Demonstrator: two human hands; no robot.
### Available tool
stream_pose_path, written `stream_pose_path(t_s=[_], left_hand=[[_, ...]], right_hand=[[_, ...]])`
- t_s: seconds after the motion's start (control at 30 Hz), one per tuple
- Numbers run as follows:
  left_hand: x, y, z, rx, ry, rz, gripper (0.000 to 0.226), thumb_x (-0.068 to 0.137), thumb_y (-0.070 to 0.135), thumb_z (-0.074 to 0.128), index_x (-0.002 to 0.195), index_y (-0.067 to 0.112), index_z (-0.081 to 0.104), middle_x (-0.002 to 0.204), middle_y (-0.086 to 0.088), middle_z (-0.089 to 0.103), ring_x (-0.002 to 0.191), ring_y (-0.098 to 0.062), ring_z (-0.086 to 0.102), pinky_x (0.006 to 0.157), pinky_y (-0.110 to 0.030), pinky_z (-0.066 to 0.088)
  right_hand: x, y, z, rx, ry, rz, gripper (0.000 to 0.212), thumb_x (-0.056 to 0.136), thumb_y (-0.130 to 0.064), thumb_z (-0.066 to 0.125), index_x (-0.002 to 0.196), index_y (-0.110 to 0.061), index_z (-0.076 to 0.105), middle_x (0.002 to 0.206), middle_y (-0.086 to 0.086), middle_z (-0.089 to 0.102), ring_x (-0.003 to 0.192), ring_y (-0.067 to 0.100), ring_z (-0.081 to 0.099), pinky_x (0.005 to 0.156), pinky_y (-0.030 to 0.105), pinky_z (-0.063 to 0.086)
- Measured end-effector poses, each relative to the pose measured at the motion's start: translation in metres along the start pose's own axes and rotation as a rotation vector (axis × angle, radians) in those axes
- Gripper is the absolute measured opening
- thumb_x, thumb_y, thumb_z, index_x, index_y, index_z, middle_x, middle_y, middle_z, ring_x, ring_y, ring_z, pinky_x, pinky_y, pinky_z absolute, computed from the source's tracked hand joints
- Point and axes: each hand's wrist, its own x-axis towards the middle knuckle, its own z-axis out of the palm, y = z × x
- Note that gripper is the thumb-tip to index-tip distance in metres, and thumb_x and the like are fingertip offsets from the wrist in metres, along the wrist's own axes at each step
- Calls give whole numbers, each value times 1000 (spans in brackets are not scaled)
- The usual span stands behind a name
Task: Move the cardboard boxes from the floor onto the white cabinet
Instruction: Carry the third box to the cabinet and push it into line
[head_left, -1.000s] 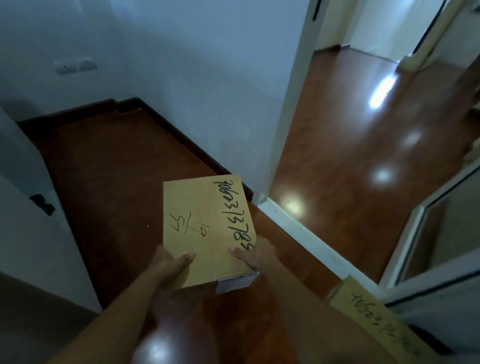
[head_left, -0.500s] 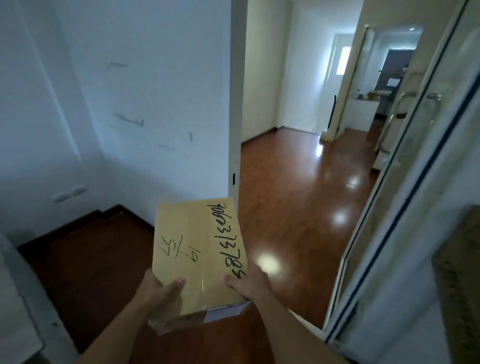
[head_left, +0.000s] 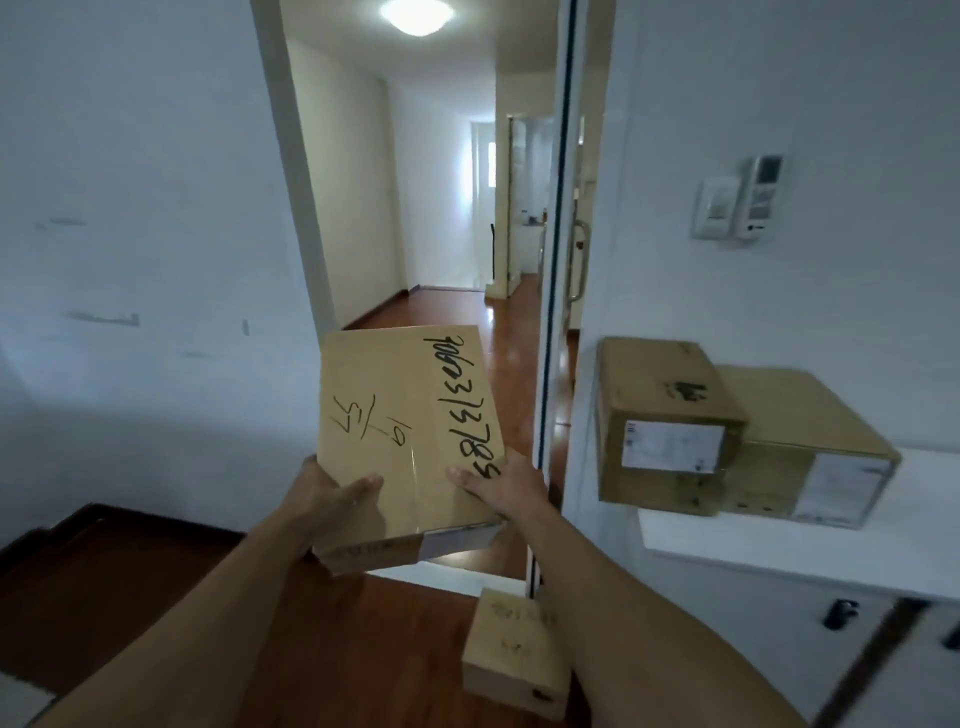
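I hold a flat cardboard box (head_left: 405, 415) with black handwriting at chest height in front of the doorway. My left hand (head_left: 324, 493) grips its near left corner and my right hand (head_left: 501, 486) its near right corner. To the right stands the white cabinet (head_left: 810, 545). Two cardboard boxes rest on its top: a taller one (head_left: 660, 415) at the left edge and a lower one (head_left: 810, 441) beside it. Another small cardboard box (head_left: 511, 657) lies on the wooden floor below, against the cabinet's left side.
An open doorway (head_left: 431, 234) leads into a lit hallway straight ahead. A glass door edge with a metal handle (head_left: 576, 260) stands between the doorway and the cabinet. Wall switches (head_left: 737, 200) hang above the cabinet. White wall fills the left.
My view has swung up and to the right, from the floor to the doorway and cabinet. The held box has risen with both hands, which keep the same grip.
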Motion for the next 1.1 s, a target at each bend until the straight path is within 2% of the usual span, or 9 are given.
stream_pose_path(t_s=[0.1,0.2,0.27,0.37,0.5,0.63,0.83,0.97,1.1], left_hand=[[-31,20,37,14,-109,56,62,78,20,82,130,7,52,113,-5,65,97,-26,65,69,-35,56],[-59,37,75,10,-186,64,71,70,25,88,131,10,54,121,-10,67,110,-34,66,88,-52,58],[-75,47,99,6,-209,69,69,72,21,87,132,9,54,123,-12,67,111,-35,64,93,-54,55],[-102,61,152,32,-272,88,70,73,19,87,133,7,53,125,-15,65,114,-36,62,92,-52,54],[-136,77,213,40,-329,88,95,55,40,94,132,7,49,125,-11,64,111,-31,62,82,-44,58],[-183,95,279,80,-359,124,75,73,24,86,136,6,50,129,-10,62,116,-29,59,76,-32,50],[-257,119,384,97,-406,163,71,78,24,84,138,5,51,131,-15,62,107,-26,58,72,-27,48],[-298,130,451,71,-430,154,73,77,25,85,139,6,51,135,-14,60,121,-32,57,90,-35,46],[-318,141,516,44,-469,109,76,76,29,86,141,10,50,136,-12,60,124,-32,56,105,-47,46]], right_hand=[[-45,13,-51,-46,85,31,66,74,-50,79,126,-16,57,121,1,64,116,21,59,82,26,43],[-81,31,-101,-13,163,83,66,73,-50,80,124,-15,57,122,2,64,118,21,58,82,26,42],[-99,40,-127,-8,194,80,63,73,-48,81,123,-15,60,123,3,66,118,21,59,84,26,44],[-134,68,-177,-51,272,106,68,74,-54,78,126,-15,60,127,5,65,120,24,59,86,25,41],[-173,99,-236,-104,341,161,82,72,-63,73,133,-12,53,132,8,60,124,28,55,92,29,43],[-212,135,-300,-143,382,158,83,71,-66,72,133,-14,53,131,7,61,123,28,56,99,37,46],[-269,189,-404,-170,421,175,70,73,-61,73,126,-17,59,124,4,66,115,25,61,87,34,49],[-297,224,-464,-201,446,217,66,76,-62,70,125,-20,57,122,2,65,113,23,60,79,30,45],[-310,255,-519,-198,498,282,66,77,-60,70,126,-19,55,122,3,64,113,25,60,80,32,46]])
